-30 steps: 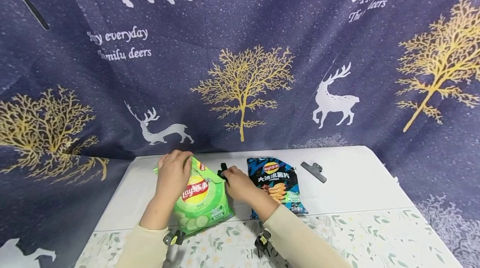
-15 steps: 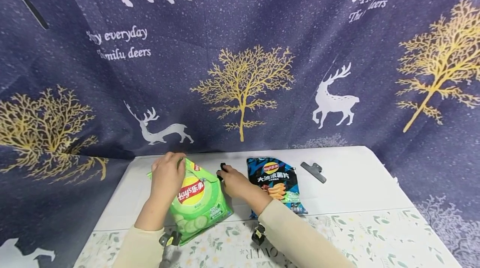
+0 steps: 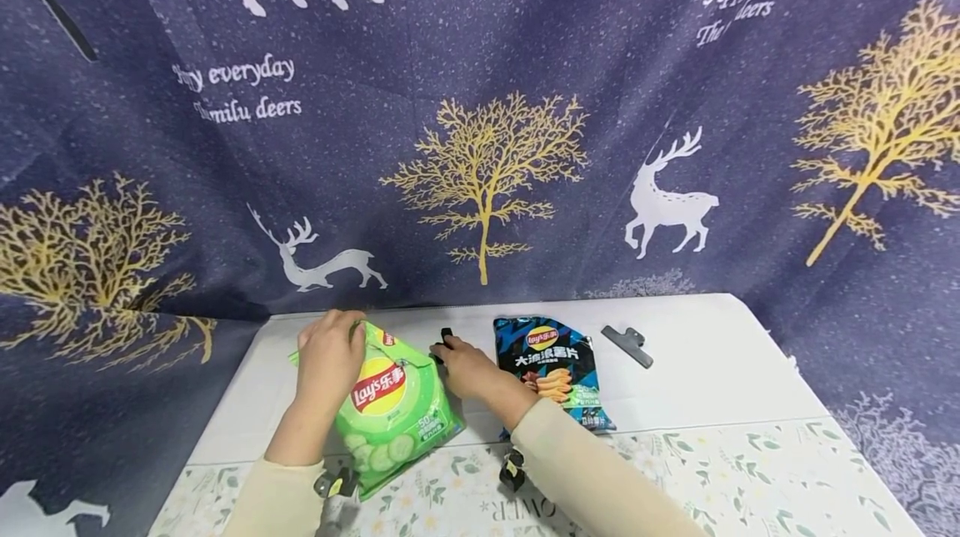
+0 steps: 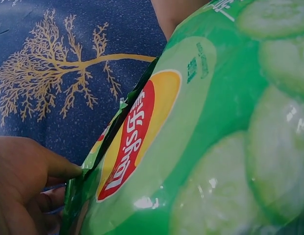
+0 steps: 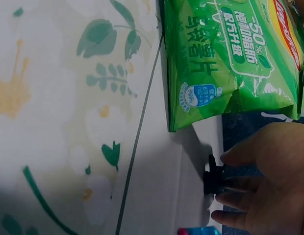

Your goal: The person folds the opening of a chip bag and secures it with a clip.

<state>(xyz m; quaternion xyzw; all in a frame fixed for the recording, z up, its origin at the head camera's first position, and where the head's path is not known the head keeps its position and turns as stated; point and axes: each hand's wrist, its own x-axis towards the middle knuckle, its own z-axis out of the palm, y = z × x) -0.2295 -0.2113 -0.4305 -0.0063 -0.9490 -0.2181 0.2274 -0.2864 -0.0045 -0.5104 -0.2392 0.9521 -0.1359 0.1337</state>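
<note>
The left hand point(image 3: 330, 358) grips the upper left edge of a green Lay's potato chip bag point(image 3: 397, 416). In the left wrist view its thumb presses the folded-over top edge of the bag, with fingers behind. The bag leans at a tilt, cucumber slices printed on its front. Just right of the bag, the right hand point(image 3: 468, 370) pinches a black bag clip point(image 5: 213, 181) between thumb and fingers. Most of that clip is hidden behind the hand in the head view.
A black and blue Lay's chip bag point(image 3: 547, 362) lies right of the right hand. Farther right is a dark grey clip point(image 3: 628, 345). A floral cloth point(image 3: 720, 479) covers the table's near part, and a blue curtain point(image 3: 480, 45) hangs behind.
The green chip bag, with the left hand on it, has shifted left and slightly nearer, away from the black clip. The right hand has moved slightly left around the clip.
</note>
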